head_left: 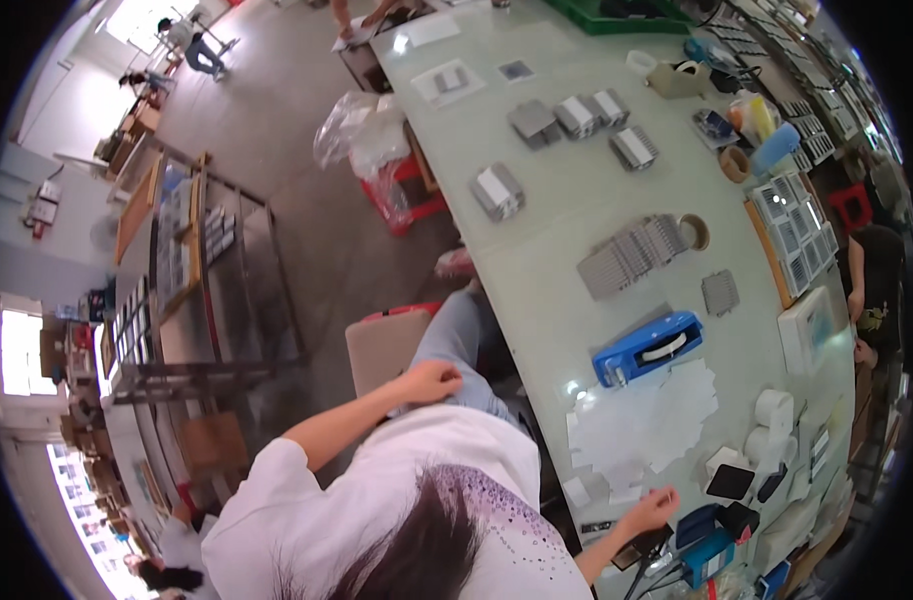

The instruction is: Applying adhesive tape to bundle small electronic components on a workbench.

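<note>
My left hand (434, 382) rests on my thigh, off the table, its fingers curled in with nothing seen in them. My right hand (651, 509) is over the table's near side, fingers loosely bent and apart, nothing visible between them. Just beyond it lie white sheets (642, 420) with ragged edges. A blue tape dispenser (649, 347) stands past the sheets. Farther up are a long row of grey ribbed blocks (632, 258) and a lone flat grey piece (720, 292). A dark phone-like object (730, 482) lies right of my right hand.
The pale green table (537, 310) also bears grey blocks with white tops (498, 192), a tape roll (736, 164), white rolls (774, 409) and a framed tray of parts (792, 235). A stool (387, 345) and a metal rack (207, 290) stand left. A co-worker (877, 285) is across the table.
</note>
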Demonstrator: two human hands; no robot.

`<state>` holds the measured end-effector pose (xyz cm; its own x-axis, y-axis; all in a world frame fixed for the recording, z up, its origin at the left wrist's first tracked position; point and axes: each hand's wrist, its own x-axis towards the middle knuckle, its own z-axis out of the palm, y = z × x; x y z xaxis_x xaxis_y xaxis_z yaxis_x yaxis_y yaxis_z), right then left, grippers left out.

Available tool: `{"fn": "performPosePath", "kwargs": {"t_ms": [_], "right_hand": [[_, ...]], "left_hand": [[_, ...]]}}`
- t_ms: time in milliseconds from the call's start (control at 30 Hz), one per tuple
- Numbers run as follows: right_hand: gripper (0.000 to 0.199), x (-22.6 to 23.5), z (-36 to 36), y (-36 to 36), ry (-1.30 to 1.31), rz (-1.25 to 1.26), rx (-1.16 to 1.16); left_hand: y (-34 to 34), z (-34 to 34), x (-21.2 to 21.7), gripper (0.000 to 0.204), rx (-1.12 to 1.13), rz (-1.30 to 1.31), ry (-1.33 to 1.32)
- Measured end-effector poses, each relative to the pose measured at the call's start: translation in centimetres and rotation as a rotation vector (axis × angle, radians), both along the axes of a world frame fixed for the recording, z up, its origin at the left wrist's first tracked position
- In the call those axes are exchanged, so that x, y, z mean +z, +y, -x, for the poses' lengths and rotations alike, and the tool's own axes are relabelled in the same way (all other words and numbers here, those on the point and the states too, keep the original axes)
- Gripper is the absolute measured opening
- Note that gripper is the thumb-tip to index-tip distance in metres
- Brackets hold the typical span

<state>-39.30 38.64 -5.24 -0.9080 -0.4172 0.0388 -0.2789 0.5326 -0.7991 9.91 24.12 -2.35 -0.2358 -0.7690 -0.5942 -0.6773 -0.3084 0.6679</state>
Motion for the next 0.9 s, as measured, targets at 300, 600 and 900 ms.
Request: {"fn": "performPosePath", "kwargs": {"t_ms": [300, 600, 900], "right_hand": [[0.022, 2.2, -21.4, -2.6, -0.691, 0.18, 0.772], [0.031, -20.3, -36.5, 3.6, -0.774, -0.425, 0.101], [0.032, -21.8, -38.2, -4.5, -0.734, -0.216, 0.077]], "left_hand": [[-2.3, -1.1, -1.1, 0.038, -0.173, 0.082, -0.094], [-13.2, -5.9, -7.4, 0.043, -0.706, -0.007, -0.341], [-20.2, -10.1, -19.4, 0.032, -0.819, 0.233, -0.296]]}}
